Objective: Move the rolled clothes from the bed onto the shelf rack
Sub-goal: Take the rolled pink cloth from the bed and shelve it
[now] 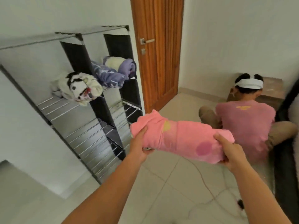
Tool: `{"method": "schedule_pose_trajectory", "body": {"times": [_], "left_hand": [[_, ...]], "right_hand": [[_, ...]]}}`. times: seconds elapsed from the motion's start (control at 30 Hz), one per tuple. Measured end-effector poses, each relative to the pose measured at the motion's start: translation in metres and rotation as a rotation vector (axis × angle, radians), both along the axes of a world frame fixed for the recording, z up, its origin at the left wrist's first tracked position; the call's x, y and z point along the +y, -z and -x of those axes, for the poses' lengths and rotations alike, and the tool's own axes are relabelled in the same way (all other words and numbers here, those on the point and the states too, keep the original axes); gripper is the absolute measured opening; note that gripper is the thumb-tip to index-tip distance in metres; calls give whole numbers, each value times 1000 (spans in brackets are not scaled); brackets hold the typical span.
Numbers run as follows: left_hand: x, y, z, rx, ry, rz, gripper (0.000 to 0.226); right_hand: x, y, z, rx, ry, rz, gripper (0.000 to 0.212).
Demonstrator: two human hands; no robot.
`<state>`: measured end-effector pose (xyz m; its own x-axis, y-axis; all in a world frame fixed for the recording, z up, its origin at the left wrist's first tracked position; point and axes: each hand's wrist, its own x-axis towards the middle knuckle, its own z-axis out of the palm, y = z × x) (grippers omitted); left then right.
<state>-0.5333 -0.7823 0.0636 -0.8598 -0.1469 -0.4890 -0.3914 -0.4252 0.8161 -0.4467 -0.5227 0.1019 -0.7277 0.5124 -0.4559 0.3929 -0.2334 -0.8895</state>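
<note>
- Pink roll gripped at both ends by left hand and right hand
- 3 rolls already on shelf rack at 10 o'clock; this one still to place

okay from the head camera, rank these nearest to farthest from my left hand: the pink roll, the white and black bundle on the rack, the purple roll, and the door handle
1. Pink roll: held by the left hand at its left end.
2. White and black bundle: up and left, on the shelf rack.
3. Purple roll: on the rack's right section, behind the bundle.
4. Door handle: highest and farthest, on the wooden door.
</note>
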Motion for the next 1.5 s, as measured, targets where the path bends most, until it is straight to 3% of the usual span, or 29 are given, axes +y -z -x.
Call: {"method": "schedule_pose_trajectory", "body": {"times": [0.2,0.33,0.4,0.47,0.53,0.67,0.87,0.97,1.03,1.13,1.23,1.33,1.43,1.5], "left_hand": [[-114,-56,65,129,-285,-19,37],[-181,-97,102,209,-482,64,69],[-215,-115,117,241,-577,89,66],[-247,-133,132,297,-668,117,60],[-276,-149,147,371,-728,179,71],[-315,-180,175,450,-783,419,99],[-369,-210,211,499,-846,648,94],[-394,-208,228,366,-790,811,99],[-406,-192,237,202,-651,882,85],[-410,-157,237,17,-367,791,58],[-409,-133,239,-96,-242,870,60],[-410,-136,244,-102,-239,960,66],[-411,-135,247,-166,-192,1042,69],[-410,-129,244,-191,-152,1037,70]], "right_hand": [[-105,-11,108,53,-334,60,40],[-175,-23,166,69,-513,120,37],[-213,-29,189,73,-571,157,26],[-253,-36,206,81,-620,227,38],[-291,-43,216,81,-656,308,53],[-361,-56,222,123,-705,436,15],[-442,-65,220,183,-722,532,23],[-475,-64,224,148,-781,509,30],[-492,-60,230,113,-814,466,30],[-510,-54,240,45,-902,342,42],[-519,-52,249,40,-947,285,46],[-523,-48,251,119,-945,241,37],[-526,-43,248,207,-1001,144,9],[-527,-35,246,246,-1022,45,8]]}}
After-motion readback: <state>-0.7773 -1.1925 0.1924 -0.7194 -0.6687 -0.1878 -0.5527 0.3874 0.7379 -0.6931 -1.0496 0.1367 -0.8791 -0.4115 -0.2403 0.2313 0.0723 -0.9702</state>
